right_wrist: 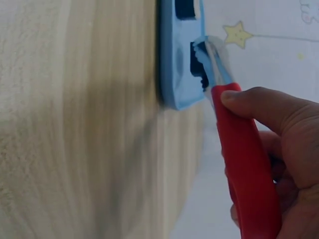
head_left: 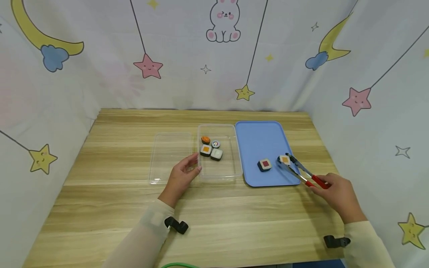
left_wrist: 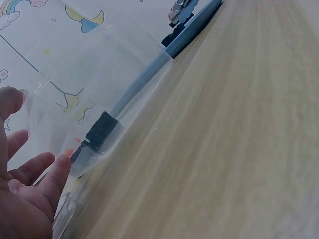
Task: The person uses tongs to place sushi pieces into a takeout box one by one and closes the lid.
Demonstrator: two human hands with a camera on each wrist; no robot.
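Observation:
My right hand (head_left: 340,195) grips red-handled tongs (head_left: 316,180) over the front right of the blue tray (head_left: 259,136). The tongs' tips stand on either side of a sushi roll with an orange centre (head_left: 284,160). To its left on the tray lies a sushi roll with a dark red centre (head_left: 264,165). My left hand (head_left: 181,176) has its relaxed fingers (left_wrist: 56,174) and thumb at the left wall of a clear plastic box (head_left: 221,175). Inside are an orange-topped sushi (head_left: 205,140), a small round roll (head_left: 215,143), an orange-centred roll (head_left: 206,150) and a white-topped roll (head_left: 216,154).
A clear lid (head_left: 169,158) lies flat on the wooden table (head_left: 110,208), left of the box. The blue tray stands right against the box's right side. Printed white curtains (head_left: 187,89) rise behind the table and at both sides. A green cord (head_left: 179,265) shows at the front edge.

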